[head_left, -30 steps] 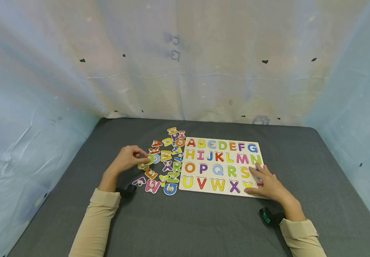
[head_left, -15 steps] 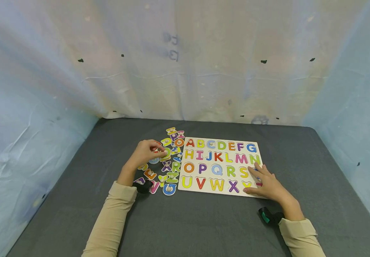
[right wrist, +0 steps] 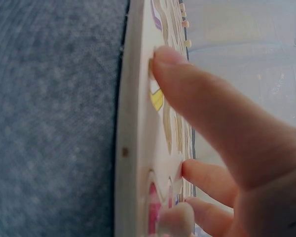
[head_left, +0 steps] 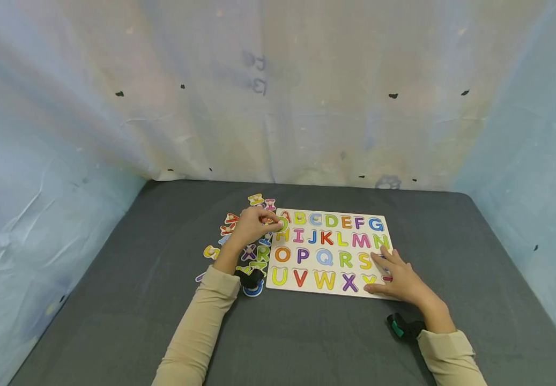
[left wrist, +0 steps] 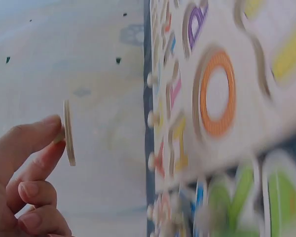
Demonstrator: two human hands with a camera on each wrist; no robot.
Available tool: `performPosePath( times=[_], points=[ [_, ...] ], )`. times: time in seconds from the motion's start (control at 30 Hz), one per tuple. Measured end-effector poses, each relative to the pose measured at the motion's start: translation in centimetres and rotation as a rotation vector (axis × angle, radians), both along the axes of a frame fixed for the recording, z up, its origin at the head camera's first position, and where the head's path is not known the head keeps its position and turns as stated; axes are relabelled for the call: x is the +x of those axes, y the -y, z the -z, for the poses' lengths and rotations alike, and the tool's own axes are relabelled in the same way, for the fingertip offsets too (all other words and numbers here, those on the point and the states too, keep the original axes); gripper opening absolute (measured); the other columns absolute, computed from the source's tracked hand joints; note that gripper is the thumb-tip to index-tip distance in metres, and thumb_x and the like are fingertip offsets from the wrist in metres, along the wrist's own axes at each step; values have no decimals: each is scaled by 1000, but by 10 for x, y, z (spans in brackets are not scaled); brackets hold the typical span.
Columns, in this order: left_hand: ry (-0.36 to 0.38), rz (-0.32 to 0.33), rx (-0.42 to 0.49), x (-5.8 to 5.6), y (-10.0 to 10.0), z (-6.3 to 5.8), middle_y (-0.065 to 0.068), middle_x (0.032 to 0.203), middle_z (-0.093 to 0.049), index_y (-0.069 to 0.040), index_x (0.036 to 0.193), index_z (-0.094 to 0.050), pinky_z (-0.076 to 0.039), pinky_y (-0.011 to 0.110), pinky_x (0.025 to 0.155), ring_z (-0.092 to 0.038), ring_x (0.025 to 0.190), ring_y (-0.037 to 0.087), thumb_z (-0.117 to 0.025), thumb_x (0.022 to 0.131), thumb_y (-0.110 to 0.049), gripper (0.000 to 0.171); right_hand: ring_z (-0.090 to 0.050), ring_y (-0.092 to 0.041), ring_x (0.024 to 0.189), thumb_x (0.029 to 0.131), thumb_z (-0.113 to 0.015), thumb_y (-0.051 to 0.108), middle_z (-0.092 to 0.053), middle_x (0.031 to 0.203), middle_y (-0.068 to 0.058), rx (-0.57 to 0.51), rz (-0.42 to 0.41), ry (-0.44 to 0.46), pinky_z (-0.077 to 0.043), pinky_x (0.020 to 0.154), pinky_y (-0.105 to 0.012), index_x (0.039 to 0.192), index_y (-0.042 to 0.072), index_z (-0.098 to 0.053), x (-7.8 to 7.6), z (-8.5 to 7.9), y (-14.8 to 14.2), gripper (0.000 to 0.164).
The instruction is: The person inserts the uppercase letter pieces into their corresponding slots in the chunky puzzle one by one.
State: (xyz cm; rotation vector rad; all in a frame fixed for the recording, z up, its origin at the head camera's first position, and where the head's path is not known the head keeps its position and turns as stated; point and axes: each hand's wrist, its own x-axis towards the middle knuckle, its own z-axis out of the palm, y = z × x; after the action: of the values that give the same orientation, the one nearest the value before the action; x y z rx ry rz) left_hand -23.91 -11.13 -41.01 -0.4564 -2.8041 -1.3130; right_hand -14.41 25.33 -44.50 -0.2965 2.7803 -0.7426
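Note:
A cream letter board (head_left: 313,267) with coloured letters lies on the grey table. Above its upper left corner, my left hand (head_left: 253,225) pinches a green letter piece (head_left: 283,223), which looks like a D. The left wrist view shows that piece (left wrist: 69,133) edge-on, with thumb and finger at the knob on its back. My right hand (head_left: 403,279) rests on the board's lower right corner, fingers spread, covering some letters. In the right wrist view the thumb (right wrist: 187,81) presses the board's face (right wrist: 143,143). Knobs stand on the A, B and C in the top row.
Loose letter pieces lie left of the board, among them a purple X (head_left: 249,252), a green R (head_left: 262,253) and a yellow piece (head_left: 211,252); my left arm hides several. Pale sheeting (head_left: 326,134) hangs behind the table (head_left: 326,338).
My left hand has carried the green letter piece rightward from the loose pile to above the board's upper left corner. The right hand stays in place on the board.

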Motion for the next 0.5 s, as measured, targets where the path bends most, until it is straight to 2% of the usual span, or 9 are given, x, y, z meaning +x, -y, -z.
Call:
performPosePath(
  times=[0.17, 0.5],
  points=[
    [21, -3, 31, -5, -24, 6, -3, 63, -40, -8, 91, -78, -29, 24, 61, -36, 63, 13, -76, 82, -23, 17, -13, -57, 142, 72, -80, 45, -22, 156, -30, -1, 2, -12, -11, 106, -77, 146, 2, -39, 2, 1, 2, 95],
    [68, -28, 66, -15, -70, 13, -5, 58, -33, -9, 93, -78, -25, 22, 55, -31, 53, 9, -73, 85, -25, 19, -15, -58, 141, 72, -81, 43, -24, 155, -30, -5, -1, -40, -13, 105, -78, 145, 2, -41, 4, 0, 2, 93]
  ],
)
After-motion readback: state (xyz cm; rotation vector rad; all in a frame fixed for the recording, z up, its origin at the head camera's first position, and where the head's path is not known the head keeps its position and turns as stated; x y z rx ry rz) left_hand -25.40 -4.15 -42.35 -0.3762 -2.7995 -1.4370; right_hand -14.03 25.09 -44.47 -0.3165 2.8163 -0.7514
